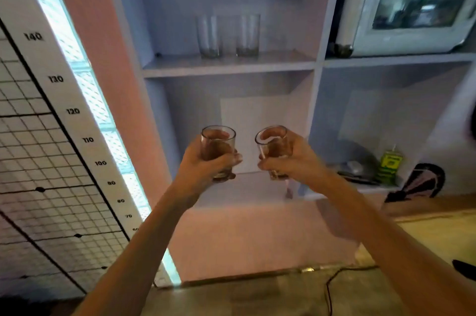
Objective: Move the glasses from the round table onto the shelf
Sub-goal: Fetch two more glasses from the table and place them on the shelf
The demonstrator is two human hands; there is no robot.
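My left hand grips a small clear glass upright. My right hand grips a second clear glass, tilted a little to the left. Both are raised in front of the pale blue shelf unit, below its upper board. Two taller clear glasses stand side by side on that upper board. The round table is out of view.
A lower shelf compartment sits behind my hands. To the right, a compartment holds a green bottle and grey items. A framed picture stands top right. A measuring panel with a grid leans at left. A black cable lies on the floor.
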